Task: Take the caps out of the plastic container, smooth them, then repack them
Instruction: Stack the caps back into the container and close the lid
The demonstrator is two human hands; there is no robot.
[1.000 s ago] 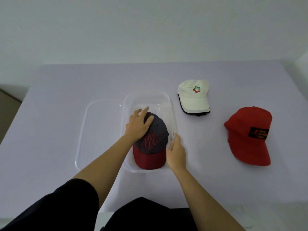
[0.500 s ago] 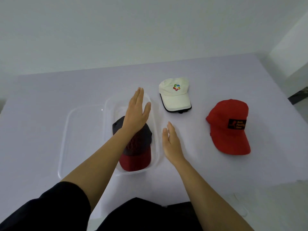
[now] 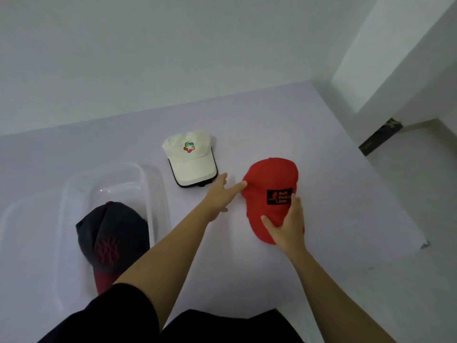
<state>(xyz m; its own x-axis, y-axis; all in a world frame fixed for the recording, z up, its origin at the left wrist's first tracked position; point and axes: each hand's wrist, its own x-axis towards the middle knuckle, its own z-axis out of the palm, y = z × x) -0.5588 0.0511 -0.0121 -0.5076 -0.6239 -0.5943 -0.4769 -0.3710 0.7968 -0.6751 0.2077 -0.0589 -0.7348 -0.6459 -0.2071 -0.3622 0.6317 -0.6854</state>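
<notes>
Caps lie in three places, and the one in hand is the red cap [image 3: 269, 174], flat on the surface [image 3: 346, 194] to the right, crown away from the person and peak toward them. The right hand [image 3: 288, 224] rests on its front and peak with fingers spread and only lightly bent, holding nothing. The left hand [image 3: 218, 196] reaches in with straight fingers, one fingertip [image 3: 243, 184] touching the near left edge of the crown.

I take the step to be picking this cap up for repacking. To do it well, I would pinch the peak with the right hand and cup the crown with the left, so the soft top is not crushed and the smoothing is not undone. Carry it level, then lay it over the dark cap [image 3: 111, 231], which already sits in the plastic container [image 3: 158, 194] at the left with its peak pointing toward the person. Matching that direction should let the crowns nest.

Just beyond the left hand, the white cap [image 3: 190, 159] waits on the surface between container and red cap. A second clear tray [image 3: 14, 219], perhaps the lid, lies against the container's left side.

The surface is pale lilac. A plain white wall [image 3: 148, 58] stands behind it, with a jutting corner at the right and pale floor [image 3: 408, 194] beyond the surface's edge.
</notes>
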